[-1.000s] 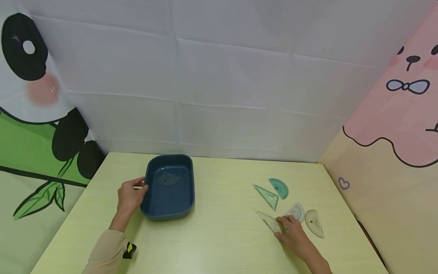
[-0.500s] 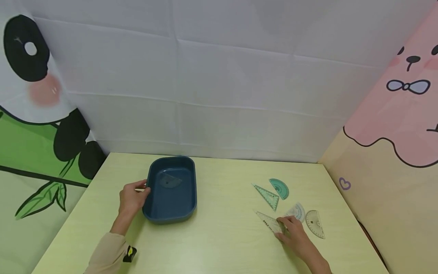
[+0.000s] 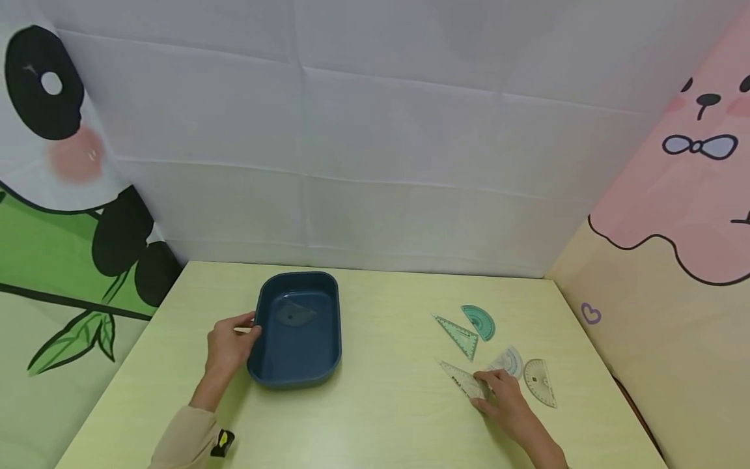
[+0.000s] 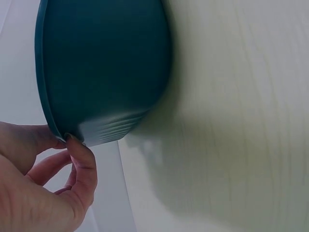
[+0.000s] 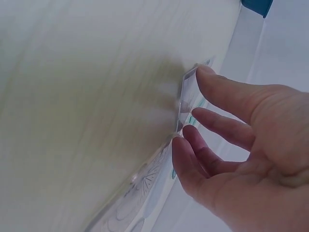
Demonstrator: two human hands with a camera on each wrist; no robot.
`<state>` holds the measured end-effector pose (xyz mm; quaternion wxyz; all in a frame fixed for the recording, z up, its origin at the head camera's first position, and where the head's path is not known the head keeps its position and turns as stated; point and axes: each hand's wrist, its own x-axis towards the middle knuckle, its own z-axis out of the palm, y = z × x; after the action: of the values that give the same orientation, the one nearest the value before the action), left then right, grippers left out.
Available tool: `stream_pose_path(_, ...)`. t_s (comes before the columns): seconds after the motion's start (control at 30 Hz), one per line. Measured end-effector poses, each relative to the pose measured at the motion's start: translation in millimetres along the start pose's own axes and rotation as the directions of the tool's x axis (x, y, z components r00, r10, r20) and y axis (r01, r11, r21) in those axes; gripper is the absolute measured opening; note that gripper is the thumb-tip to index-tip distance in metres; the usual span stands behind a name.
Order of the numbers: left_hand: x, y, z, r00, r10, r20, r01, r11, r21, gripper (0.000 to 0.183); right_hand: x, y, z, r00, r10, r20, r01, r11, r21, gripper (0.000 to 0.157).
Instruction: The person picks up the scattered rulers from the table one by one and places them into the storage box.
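In the head view, my left hand (image 3: 225,348) pinches the left rim of a dark blue plastic bin (image 3: 299,358) between thumb and fingers. The left wrist view shows thumb and fingertip on the rim of the bin (image 4: 106,63). A clear flat drawing piece (image 3: 293,314) lies inside it. On the right, my right hand (image 3: 506,404) grips a clear set square (image 3: 459,380) flat on the table, thumb at one edge and fingers at another; its right part is hidden under the hand. Just beyond the fingers lies a clear protractor (image 3: 511,360).
Farther back are a green set square (image 3: 459,337) and a green protractor (image 3: 479,322). Another clear protractor (image 3: 539,382) lies right of my right hand. A white cloth wall (image 3: 375,215) stands behind the pale table (image 3: 375,417), with printed panels at both sides.
The bin, held by my left hand, has shifted slightly to the right and nearer to me. My right hand and the set squares and protractors on the table have stayed in place.
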<state>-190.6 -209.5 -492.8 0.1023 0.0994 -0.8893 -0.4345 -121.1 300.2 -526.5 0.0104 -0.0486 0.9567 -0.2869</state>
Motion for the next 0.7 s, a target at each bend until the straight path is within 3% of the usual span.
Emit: stream_pose_path(0.7,-18.7,6.8,4.7,0.999,0.039,0.027,-0.038,0.999,-0.021,0.038,-1,-1,-2.0,0.999,0.043,0.001,-0.043,0.995,0.087,0.044)
